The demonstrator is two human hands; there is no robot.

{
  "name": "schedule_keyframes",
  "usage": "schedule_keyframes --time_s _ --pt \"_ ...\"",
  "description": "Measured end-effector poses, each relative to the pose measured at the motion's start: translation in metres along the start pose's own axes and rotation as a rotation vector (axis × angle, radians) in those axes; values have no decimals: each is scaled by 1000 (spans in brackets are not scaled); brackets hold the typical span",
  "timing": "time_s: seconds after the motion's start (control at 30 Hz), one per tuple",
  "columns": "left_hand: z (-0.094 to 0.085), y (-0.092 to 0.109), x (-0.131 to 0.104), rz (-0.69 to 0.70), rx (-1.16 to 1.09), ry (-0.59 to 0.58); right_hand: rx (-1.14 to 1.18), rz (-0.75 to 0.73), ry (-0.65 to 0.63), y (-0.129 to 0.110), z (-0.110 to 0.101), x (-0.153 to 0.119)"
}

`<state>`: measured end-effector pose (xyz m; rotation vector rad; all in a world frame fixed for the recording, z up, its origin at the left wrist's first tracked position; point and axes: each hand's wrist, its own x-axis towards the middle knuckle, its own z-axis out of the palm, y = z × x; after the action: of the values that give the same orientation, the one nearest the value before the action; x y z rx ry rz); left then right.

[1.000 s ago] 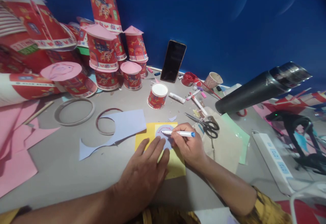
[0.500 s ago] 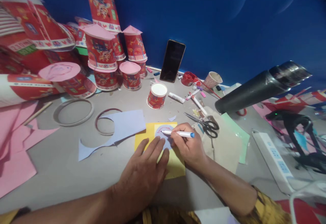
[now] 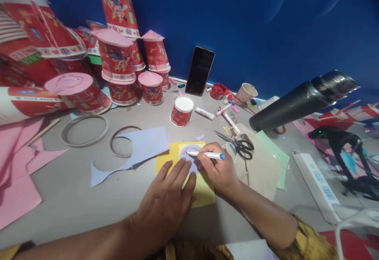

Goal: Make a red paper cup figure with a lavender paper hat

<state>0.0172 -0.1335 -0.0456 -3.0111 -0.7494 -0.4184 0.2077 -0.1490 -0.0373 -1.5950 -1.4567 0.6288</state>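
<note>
The lilac disc (image 3: 194, 166) lies on a yellow sheet (image 3: 204, 197). The left hand (image 3: 166, 197) rests palm down, fingers slightly spread, some fingertips on the disc; the right hand (image 3: 217, 169) pinches a pen (image 3: 207, 154), tip at the disc. Beyond stands a red cup (image 3: 181, 115), white top up; a pale cup (image 3: 246, 93) leans, contents indiscernible. Worktop (image 3: 74, 197) shows between left hand and pink paper (image 3: 20, 197), its back edge along a blue wall (image 3: 251, 23).

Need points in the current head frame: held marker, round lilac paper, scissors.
Held marker (image 3: 213, 155): head view, white barrel, near its blue end.
Round lilac paper (image 3: 194, 165): head view, bare surface on its lower right.
Scissors (image 3: 235, 142): head view, around the pivot, between blades and handles.
</note>
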Motion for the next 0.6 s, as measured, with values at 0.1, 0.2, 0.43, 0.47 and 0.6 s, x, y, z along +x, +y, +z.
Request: schedule_keyframes --time_s 0.1,0.2,0.43,0.47,0.6 --pt "0 0 0 -4 -6 -3 -2 -13 0 1 0 1" --pt "1 0 0 -2 -9 5 8 -2 -4 1 0 1" --pt "1 0 0 0 -4 16 -4 -5 -2 -1 0 0" --pt "1 0 0 1 0 18 -3 -11 -1 -1 0 0" --pt "0 -1 0 9 8 37 -6 -18 9 -3 -1 1"
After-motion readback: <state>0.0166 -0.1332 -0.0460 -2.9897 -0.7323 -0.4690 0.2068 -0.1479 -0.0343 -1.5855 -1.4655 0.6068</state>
